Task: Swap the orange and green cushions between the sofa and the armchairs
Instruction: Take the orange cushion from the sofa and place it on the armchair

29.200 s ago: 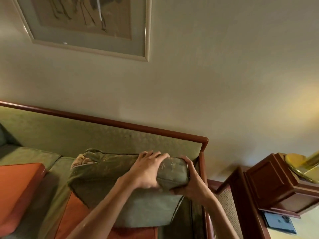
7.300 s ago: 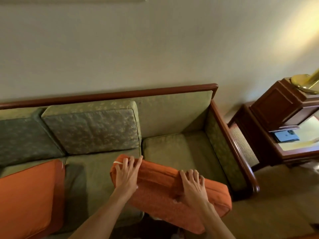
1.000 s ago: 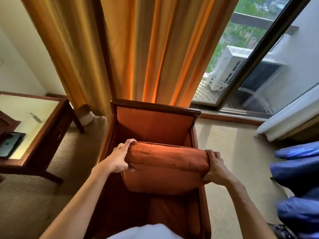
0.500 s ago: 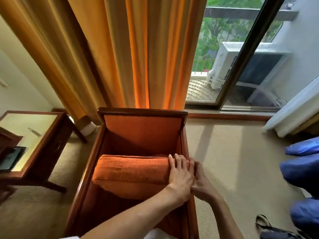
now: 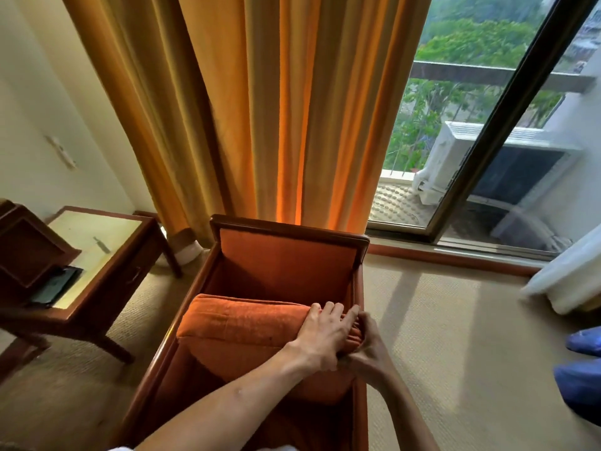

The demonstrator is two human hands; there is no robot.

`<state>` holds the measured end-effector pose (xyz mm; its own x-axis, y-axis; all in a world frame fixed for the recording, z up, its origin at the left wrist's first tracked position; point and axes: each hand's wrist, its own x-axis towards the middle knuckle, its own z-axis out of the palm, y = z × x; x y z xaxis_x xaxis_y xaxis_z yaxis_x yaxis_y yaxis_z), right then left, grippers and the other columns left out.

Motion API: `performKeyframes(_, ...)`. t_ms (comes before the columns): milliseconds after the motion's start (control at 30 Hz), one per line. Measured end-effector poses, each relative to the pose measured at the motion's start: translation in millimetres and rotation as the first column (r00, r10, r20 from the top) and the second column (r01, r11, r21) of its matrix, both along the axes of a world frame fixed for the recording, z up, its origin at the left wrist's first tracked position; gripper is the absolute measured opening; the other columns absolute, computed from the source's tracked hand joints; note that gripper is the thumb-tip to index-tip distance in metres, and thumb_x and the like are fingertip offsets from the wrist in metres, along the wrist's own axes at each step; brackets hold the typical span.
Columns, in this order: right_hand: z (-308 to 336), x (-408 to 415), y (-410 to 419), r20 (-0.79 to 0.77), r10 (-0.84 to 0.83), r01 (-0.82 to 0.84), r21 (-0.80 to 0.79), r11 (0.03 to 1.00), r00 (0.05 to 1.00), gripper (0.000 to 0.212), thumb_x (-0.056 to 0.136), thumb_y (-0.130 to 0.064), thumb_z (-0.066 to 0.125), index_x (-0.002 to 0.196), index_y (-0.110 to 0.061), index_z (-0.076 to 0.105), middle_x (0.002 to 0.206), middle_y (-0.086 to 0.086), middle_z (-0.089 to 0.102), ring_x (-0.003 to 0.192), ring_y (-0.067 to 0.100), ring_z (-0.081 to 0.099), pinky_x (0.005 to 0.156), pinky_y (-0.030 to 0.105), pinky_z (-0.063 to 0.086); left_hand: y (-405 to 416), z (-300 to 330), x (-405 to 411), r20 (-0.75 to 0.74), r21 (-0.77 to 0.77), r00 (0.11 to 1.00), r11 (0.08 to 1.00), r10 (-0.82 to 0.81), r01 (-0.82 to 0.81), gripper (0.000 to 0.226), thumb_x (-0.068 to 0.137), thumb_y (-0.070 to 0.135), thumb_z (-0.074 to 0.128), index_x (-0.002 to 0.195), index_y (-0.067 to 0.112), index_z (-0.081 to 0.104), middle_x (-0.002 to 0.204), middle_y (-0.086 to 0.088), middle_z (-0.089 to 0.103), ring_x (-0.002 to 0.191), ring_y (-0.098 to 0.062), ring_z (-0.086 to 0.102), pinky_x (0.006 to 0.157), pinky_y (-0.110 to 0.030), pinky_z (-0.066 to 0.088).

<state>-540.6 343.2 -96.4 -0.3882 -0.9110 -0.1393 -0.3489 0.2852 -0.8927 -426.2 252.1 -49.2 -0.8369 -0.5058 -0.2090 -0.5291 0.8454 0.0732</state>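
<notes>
Orange cushion [image 5: 247,323] is sitting in the armchair [image 5: 286,252], at its right arm; my left hand [image 5: 322,336] is pressing flat, right hand [image 5: 367,345] gripping its end. Seating it remains; other cushions unseen.

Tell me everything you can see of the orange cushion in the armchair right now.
The orange cushion is a thick, boxy pad in ribbed, velvety-looking orange fabric with seamed edges. It sits inside the armchair, tilted, its lit top edge spanning between the wooden arms, not yet lying flat on the seat. The left hand presses on its right end with spread fingers; the right hand grips that same end beside the chair's right arm. Its underside is hidden.
</notes>
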Motion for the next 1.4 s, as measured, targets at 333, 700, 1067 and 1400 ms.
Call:
performKeyframes(333,71,145,-104,-0.193,0.26,-0.253,0.061,0.966,0.946,0.099,0.063,-0.05,0.076,0.147,-0.028,0.029,0.138,-0.005,0.042,0.132,0.018,0.038,0.11,0.039,0.03,-127,36,201,-0.392,0.327,0.849,0.916,0.355,-0.233,0.094,0.043,0.05,0.091,0.125,0.047,0.046,0.115,0.019,0.056,0.107,-0.006,0.056,0.094,-0.029,0.048)
performKeyframes(700,48,217,-152,-0.621,0.461,-0.436,0.207,0.876,0.634,0.118,0.058,-0.072,0.059,0.156,-0.029,0.008,0.154,-0.007,0.026,0.146,0.016,0.015,0.121,0.048,0.0,-168,36,433,-0.553,0.649,0.382,0.67,0.741,-0.36,0.056,0.068,-0.007,0.081,0.096,0.041,0.073,0.071,0.016,0.072,0.073,0.009,0.064,0.065,-0.004,0.047)
performKeyframes(1067,56,143,-117,-0.615,0.406,-0.24,0.338,0.91,0.676,0.048,0.064,-0.038,0.07,0.098,-0.036,0.038,0.094,-0.025,0.042,0.092,0.006,0.041,0.084,0.034,0.034,-195,51,409,-0.585,0.585,0.543,0.777,0.603,-0.232,0.083,0.061,0.069,0.079,0.134,0.043,0.049,0.12,0.021,0.062,0.114,-0.003,0.058,0.097,-0.025,0.047)
performKeyframes(1400,44,80,-75,-0.575,0.404,-0.063,0.521,0.851,0.711,0.068,0.065,-0.035,0.072,0.123,-0.032,0.037,0.12,-0.016,0.042,0.121,0.012,0.042,0.1,0.038,0.034,-185,5,331,-0.532,0.661,0.633,0.743,0.562,-0.103,0.117,0.045,0.051,0.098,0.142,0.04,0.034,0.13,0.012,0.056,0.117,-0.001,0.059,0.096,-0.026,0.051)
